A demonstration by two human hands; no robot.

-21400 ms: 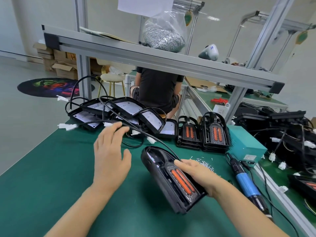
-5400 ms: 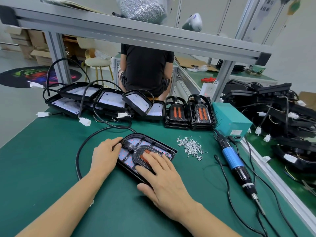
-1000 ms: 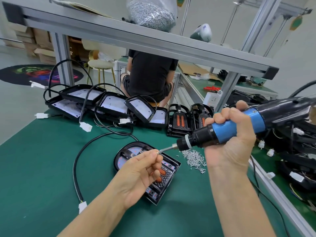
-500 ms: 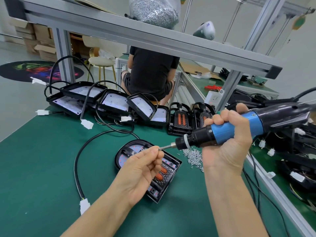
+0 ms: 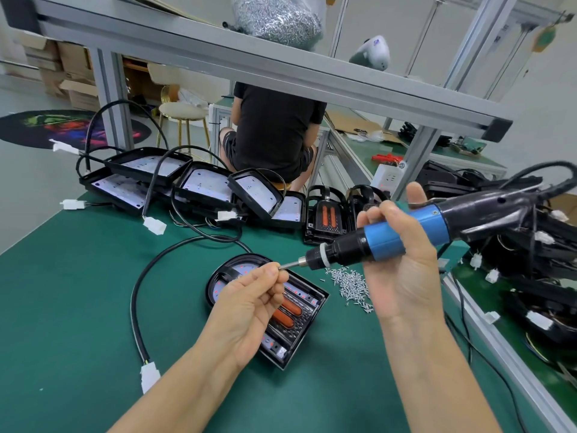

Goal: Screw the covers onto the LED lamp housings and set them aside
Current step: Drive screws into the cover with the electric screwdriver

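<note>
Black covered lamp housing (image 5: pixel 307 310) lies flat on green mat (image 5: pixel 78 292)

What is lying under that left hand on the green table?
Under the left hand lies a lamp housing with its black cover and two orange strips. The hand hides the housing's middle, so any screws there cannot be seen.

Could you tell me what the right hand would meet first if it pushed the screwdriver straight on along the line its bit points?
Probably the left hand: the electric screwdriver in the right hand already has its bit tip at the left hand's pinched fingertips, above the lamp housing. Depth is uncertain.
</note>
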